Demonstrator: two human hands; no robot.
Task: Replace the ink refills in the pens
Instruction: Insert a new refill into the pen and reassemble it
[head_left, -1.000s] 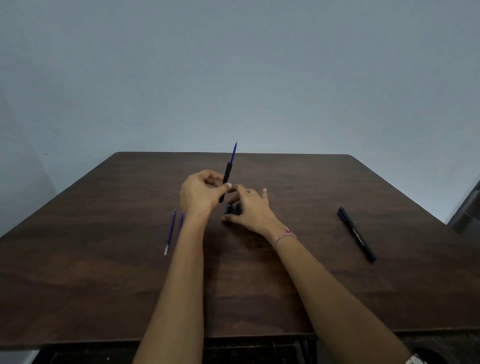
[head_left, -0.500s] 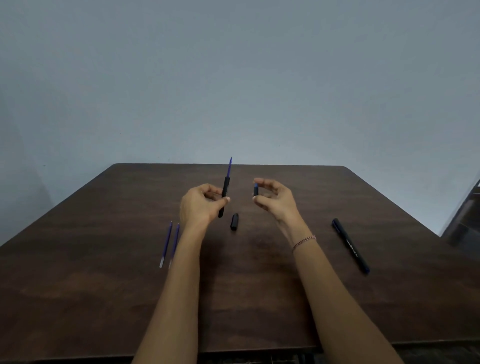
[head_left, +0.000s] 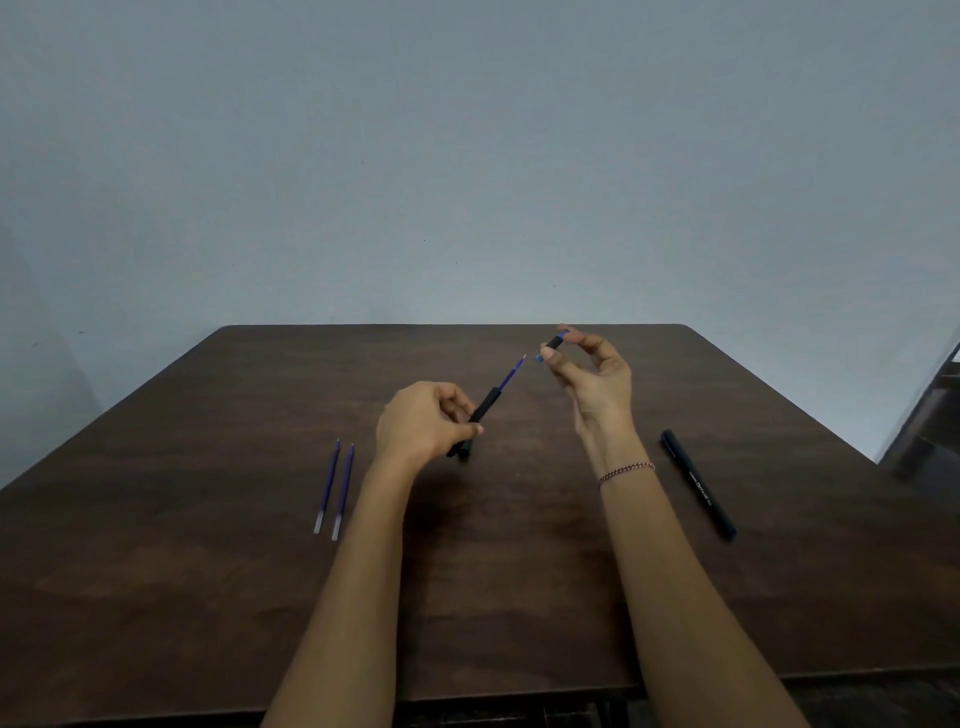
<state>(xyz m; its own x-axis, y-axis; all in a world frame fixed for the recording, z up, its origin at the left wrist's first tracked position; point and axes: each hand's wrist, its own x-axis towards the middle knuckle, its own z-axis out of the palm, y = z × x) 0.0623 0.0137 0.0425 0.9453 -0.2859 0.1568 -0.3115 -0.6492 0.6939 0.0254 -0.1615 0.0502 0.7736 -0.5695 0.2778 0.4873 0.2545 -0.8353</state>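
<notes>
My left hand (head_left: 423, 423) grips a black pen barrel (head_left: 484, 408) tilted up to the right, with a blue refill (head_left: 511, 373) sticking out of its top. My right hand (head_left: 592, 379) pinches a small black and blue tip piece (head_left: 551, 345) just beyond the refill's point, not touching it. A small black cap (head_left: 464, 453) lies on the table under the barrel's lower end, partly hidden. Two loose blue refills (head_left: 334, 488) lie side by side left of my left wrist. A whole black pen (head_left: 698, 483) lies to the right of my right wrist.
Everything sits on a dark brown wooden table (head_left: 208, 597) against a plain grey wall. A dark chair or piece of furniture (head_left: 930, 415) shows at the right edge, past the table's corner.
My left hand tilted the barrel from upright toward the right. My right hand rose up and to the right with the tip piece, which it picked from the table a second ago.
</notes>
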